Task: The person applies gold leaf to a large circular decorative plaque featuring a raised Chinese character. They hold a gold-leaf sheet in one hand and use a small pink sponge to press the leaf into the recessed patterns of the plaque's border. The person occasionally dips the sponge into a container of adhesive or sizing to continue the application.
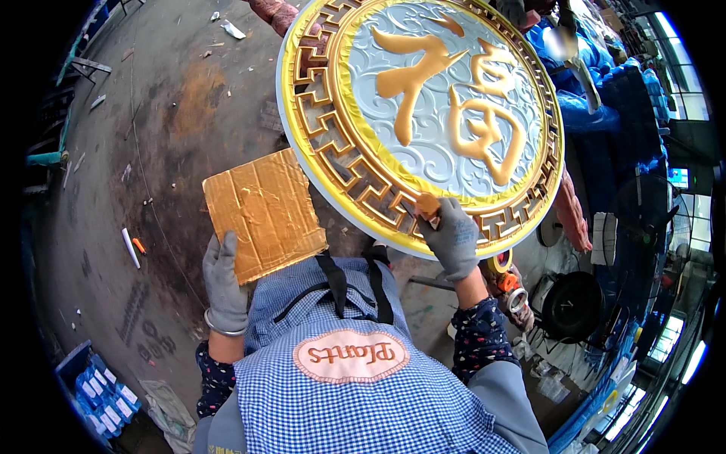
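Observation:
My left hand, in a grey glove, grips the lower left edge of a square of cardboard smeared with gold paint. In my gloved right hand is a small gold-stained piece, seemingly a sponge, pinched at the near rim of a large round relief panel. The panel has a pale blue carved field, raised gold characters and a gold fretwork border. Yellow masking tape runs between field and border. Whether the sponge touches the surface I cannot tell.
Pink wrapped padding shows beside the panel. At right are tape rolls, a black round dish-like object and blue sheeting. On the left floor lie a white tube and an orange-handled tool; a blue crate stands nearer.

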Tool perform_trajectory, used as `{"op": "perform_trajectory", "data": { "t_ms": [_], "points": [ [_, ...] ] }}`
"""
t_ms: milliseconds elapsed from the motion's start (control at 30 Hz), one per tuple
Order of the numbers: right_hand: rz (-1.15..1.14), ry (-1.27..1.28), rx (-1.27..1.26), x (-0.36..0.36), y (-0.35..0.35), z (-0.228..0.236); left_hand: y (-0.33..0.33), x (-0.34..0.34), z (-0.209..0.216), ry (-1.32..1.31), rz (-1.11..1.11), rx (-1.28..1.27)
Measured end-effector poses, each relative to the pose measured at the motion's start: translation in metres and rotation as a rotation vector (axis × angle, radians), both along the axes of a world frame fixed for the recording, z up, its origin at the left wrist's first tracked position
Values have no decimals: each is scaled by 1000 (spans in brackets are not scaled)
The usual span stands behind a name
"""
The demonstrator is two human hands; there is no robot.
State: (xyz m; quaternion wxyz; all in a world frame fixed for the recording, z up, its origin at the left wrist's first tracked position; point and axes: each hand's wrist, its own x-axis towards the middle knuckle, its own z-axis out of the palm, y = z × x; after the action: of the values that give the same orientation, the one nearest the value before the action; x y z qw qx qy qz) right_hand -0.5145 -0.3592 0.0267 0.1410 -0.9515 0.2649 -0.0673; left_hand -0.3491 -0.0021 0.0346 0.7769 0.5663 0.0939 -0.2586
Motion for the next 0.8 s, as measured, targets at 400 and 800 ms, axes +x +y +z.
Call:
{"op": "perform_trajectory", "data": {
  "t_ms": [400,800],
  "points": [
    [218,125,98,3,10,11,1,-4,-4,-17,-30,24],
    [343,177,67,10,-12,18,9,-8,-11,-19,9,15]
  ]
}}
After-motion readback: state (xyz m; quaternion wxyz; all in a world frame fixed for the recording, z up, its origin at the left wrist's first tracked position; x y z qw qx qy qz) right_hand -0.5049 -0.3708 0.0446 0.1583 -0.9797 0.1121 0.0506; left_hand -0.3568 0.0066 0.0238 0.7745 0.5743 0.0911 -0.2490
